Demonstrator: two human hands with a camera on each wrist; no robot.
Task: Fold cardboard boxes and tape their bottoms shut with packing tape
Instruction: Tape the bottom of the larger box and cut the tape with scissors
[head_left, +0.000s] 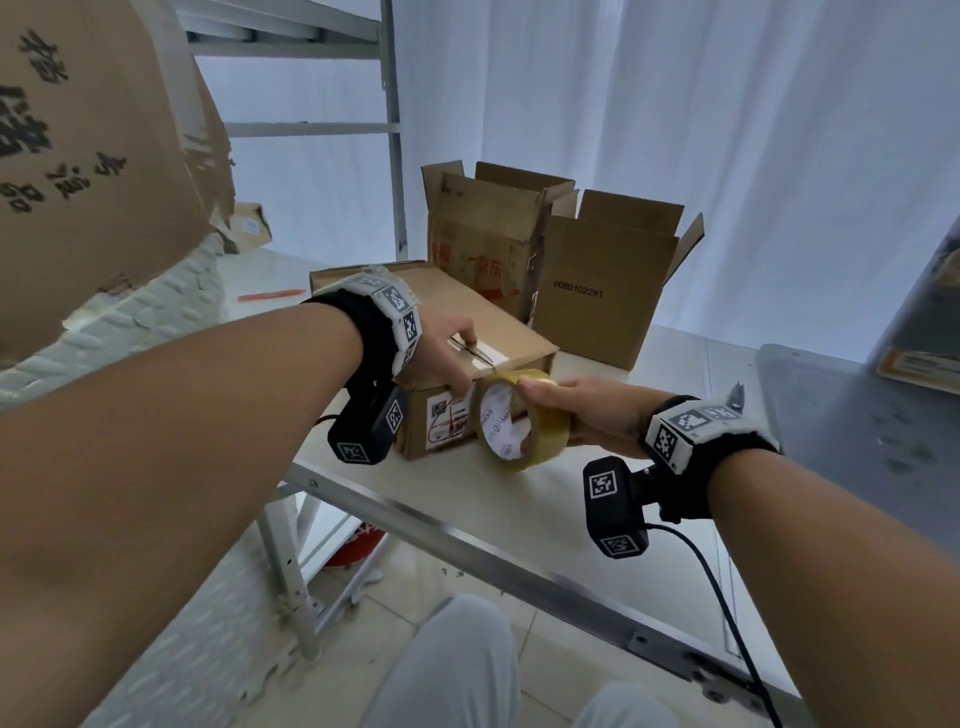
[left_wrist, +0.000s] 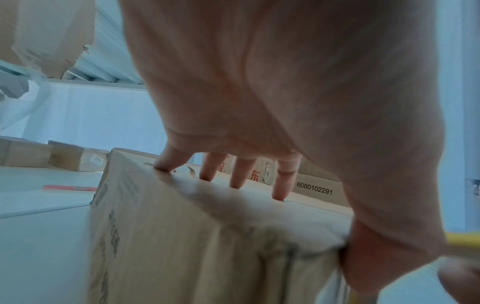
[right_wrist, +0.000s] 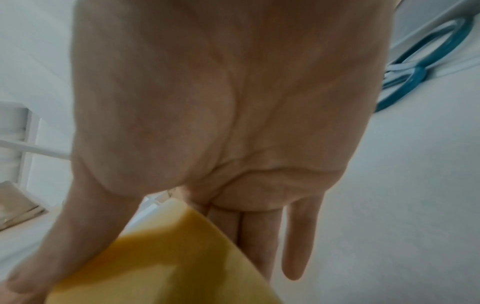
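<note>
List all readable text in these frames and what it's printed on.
"6080102291": front of the open plain box, also readable in the left wrist view.
"东": red print on the open box behind.
"2001", uncertain: label on a small box.
Too blurred or small: black characters on the big box at left, the shipping label on the closed box, print inside the tape roll.

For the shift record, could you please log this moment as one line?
left hand: presses box top | right hand: holds tape roll at box end | seam: partly taped
</note>
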